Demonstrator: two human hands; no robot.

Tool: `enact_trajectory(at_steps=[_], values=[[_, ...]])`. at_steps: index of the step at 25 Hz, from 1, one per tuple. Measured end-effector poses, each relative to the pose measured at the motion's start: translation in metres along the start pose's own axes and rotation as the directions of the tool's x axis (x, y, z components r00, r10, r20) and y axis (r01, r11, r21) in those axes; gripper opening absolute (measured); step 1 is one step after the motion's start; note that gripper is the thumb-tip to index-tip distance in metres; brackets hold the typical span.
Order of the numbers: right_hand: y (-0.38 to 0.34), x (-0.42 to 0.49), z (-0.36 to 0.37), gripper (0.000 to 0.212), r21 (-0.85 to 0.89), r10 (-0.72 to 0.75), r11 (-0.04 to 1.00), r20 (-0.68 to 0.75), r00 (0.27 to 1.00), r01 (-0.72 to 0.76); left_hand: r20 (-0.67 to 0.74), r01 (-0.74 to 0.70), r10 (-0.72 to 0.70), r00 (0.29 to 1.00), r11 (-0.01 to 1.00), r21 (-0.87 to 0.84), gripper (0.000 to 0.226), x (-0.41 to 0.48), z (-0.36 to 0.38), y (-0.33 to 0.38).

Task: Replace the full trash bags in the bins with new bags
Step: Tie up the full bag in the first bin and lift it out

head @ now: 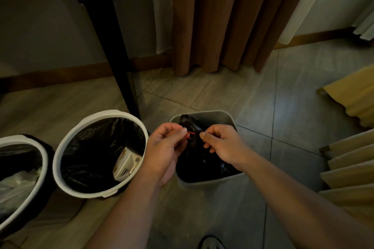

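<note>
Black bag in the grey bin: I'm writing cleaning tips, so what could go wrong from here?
The red tie is thin and only pinched between the left hand and right hand; it might slip or snap when pulled tight. The black bag fills the grey bin, so lifting could drag the bin up or tear the bag. The left forearm passes close by the nearer round bin and could knock it.

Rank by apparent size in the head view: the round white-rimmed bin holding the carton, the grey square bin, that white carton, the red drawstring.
1. Round white-rimmed plastic bin
2. Grey square plastic bin, slightly smaller
3. White cardboard carton
4. Thin red drawstring, smallest
</note>
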State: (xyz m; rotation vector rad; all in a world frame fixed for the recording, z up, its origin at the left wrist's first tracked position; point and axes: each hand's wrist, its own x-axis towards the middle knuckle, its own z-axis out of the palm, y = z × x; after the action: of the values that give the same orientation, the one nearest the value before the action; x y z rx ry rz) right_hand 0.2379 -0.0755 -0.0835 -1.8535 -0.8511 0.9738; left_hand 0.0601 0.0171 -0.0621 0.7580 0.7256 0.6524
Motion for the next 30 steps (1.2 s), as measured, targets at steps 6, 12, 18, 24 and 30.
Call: enact_trajectory(at_steps=[6, 12, 18, 24, 30], values=[[-0.02, -0.007, -0.01, 0.017, 0.018, 0.017, 1.0, -0.134, 0.991, -0.015, 0.012, 0.123, -0.123, 0.992, 0.992, -0.016, 0.023, -0.004, 0.007, 0.003], [-0.071, -0.028, -0.039, 0.024, 0.116, -0.088, 0.987, -0.175, 0.981, 0.109, 0.036, 0.19, -0.205, 0.978, 0.949, 0.253, 0.02, -0.003, 0.045, 0.023], [-0.093, -0.045, -0.037, 0.054, -0.035, -0.265, 0.964, -0.046, 0.963, 0.263, 0.101, 0.256, -0.278, 0.955, 0.948, 0.191, 0.047, 0.001, 0.076, 0.041], [-0.066, -0.047, -0.051, 0.044, -0.23, -0.453, 0.885, -0.223, 0.863, 0.406, 0.144, 0.218, -0.244, 0.959, 0.959, 0.179, 0.06, 0.004, 0.065, 0.057], [-0.033, -0.023, -0.014, 0.08, -0.075, -0.264, 0.957, 0.185, 0.947, 0.282, 0.322, 0.171, -0.266, 0.909, 0.94, 0.295, 0.081, 0.004, 0.058, 0.075]])
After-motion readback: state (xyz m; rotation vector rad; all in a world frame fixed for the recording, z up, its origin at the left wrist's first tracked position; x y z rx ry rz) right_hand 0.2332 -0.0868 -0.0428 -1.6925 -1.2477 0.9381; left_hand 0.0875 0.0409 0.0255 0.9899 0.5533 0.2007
